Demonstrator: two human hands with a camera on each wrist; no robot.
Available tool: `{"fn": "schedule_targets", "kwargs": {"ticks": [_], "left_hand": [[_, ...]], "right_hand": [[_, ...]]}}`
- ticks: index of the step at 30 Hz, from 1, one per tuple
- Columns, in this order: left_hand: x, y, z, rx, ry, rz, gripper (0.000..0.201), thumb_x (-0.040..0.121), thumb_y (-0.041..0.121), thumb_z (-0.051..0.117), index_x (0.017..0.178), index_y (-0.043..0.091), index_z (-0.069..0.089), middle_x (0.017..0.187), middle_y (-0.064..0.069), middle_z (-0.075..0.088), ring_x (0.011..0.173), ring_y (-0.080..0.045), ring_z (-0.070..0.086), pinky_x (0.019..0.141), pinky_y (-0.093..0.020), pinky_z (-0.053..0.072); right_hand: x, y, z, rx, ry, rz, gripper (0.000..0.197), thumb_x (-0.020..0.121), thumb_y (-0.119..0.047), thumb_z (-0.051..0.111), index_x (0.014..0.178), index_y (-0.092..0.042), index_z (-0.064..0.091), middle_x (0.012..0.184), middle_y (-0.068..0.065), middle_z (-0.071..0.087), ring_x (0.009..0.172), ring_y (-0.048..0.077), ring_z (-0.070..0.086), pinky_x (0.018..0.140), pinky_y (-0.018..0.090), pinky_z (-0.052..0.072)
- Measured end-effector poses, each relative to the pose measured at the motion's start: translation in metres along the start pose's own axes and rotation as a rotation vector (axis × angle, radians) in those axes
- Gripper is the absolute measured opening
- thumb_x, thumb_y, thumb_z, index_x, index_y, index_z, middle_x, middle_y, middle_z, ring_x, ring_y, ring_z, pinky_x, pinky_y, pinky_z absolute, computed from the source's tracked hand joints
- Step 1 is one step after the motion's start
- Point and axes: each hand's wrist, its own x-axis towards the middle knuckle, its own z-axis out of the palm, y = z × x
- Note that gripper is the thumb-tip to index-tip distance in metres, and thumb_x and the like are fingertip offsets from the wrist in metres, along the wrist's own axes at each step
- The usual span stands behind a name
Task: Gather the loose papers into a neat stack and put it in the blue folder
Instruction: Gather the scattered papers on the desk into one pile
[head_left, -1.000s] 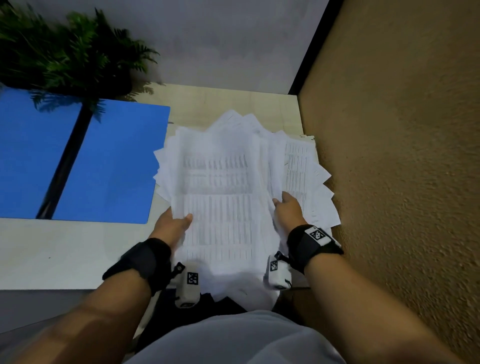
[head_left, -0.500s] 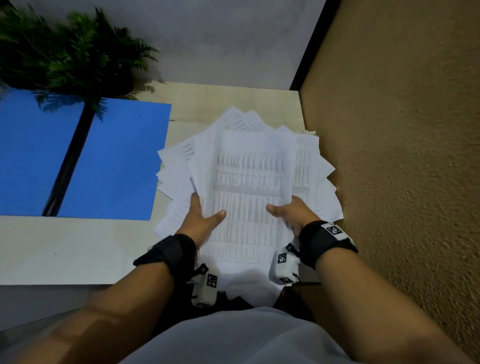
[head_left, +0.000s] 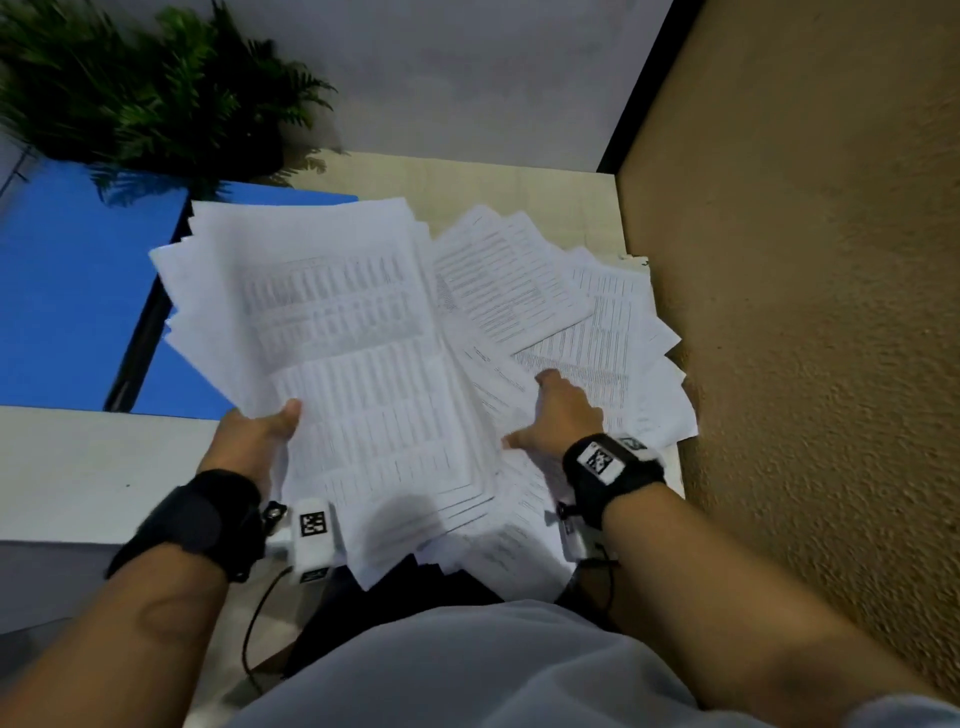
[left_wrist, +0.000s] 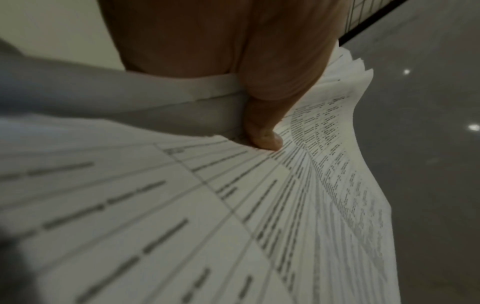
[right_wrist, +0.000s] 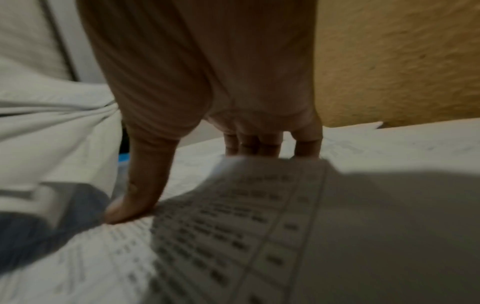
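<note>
My left hand (head_left: 262, 431) grips a thick bunch of printed papers (head_left: 337, 332), thumb (left_wrist: 262, 139) on top and fingers hidden beneath. The bunch is lifted and slanted left, its far corner over the open blue folder (head_left: 67, 291). My right hand (head_left: 558, 410) lies on the fanned sheets (head_left: 587, 312) left on the table at the right. Its thumb (right_wrist: 132, 203) presses one sheet, and its straight fingers (right_wrist: 259, 144) run under the edge of another. The sheets in both wrist views (left_wrist: 182, 226) (right_wrist: 233, 236) are blurred.
A potted fern (head_left: 156, 88) stands at the far left behind the folder. A rough tan wall (head_left: 805, 312) bounds the pale table (head_left: 78, 467) on the right, close to the fanned sheets. Some papers hang over the table's near edge above my lap.
The bunch that both hands held at the centre has swung left toward the folder in my left hand alone. My right hand let go and moved onto the fanned sheets at the right.
</note>
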Motion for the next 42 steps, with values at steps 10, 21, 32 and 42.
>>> {"fn": "schedule_targets", "kwargs": {"ticks": [10,21,32,42], "left_hand": [[0.011,-0.015,-0.009,-0.079,-0.001,-0.045,0.044,0.095,0.004,0.059,0.138,0.0,0.05,0.134,-0.015,0.059,0.125,-0.032,0.055,0.113,-0.048,0.036],[0.022,-0.026,-0.01,-0.067,-0.01,-0.065,0.037,0.094,0.008,0.062,0.13,0.005,0.056,0.129,-0.011,0.062,0.122,-0.029,0.057,0.113,-0.045,0.035],[0.029,-0.04,0.005,0.079,-0.04,-0.136,0.051,0.093,0.014,0.066,0.137,-0.003,0.048,0.132,-0.009,0.057,0.124,-0.027,0.053,0.108,-0.036,0.035],[0.028,-0.036,0.054,0.346,-0.216,-0.116,0.051,0.092,0.014,0.067,0.137,0.005,0.045,0.135,-0.003,0.052,0.12,-0.018,0.049,0.103,-0.029,0.035]], "right_hand": [[0.023,0.018,-0.014,0.734,0.065,0.074,0.023,0.088,-0.013,0.069,0.11,-0.005,0.066,0.111,0.013,0.069,0.104,0.031,0.066,0.094,0.04,0.051],[0.079,-0.039,-0.023,1.036,0.219,0.36,0.051,0.084,-0.027,0.072,0.129,-0.005,0.059,0.124,0.008,0.065,0.107,0.031,0.065,0.097,0.037,0.051],[0.037,-0.054,-0.073,0.918,0.734,-0.052,0.04,0.094,0.002,0.045,0.134,0.0,0.042,0.121,0.009,0.056,0.109,0.019,0.056,0.087,0.015,0.046],[-0.033,-0.039,-0.157,0.961,0.961,-0.509,0.069,0.084,-0.004,0.066,0.142,-0.004,0.029,0.144,0.016,0.046,0.135,0.025,0.047,0.114,0.043,0.037]]}}
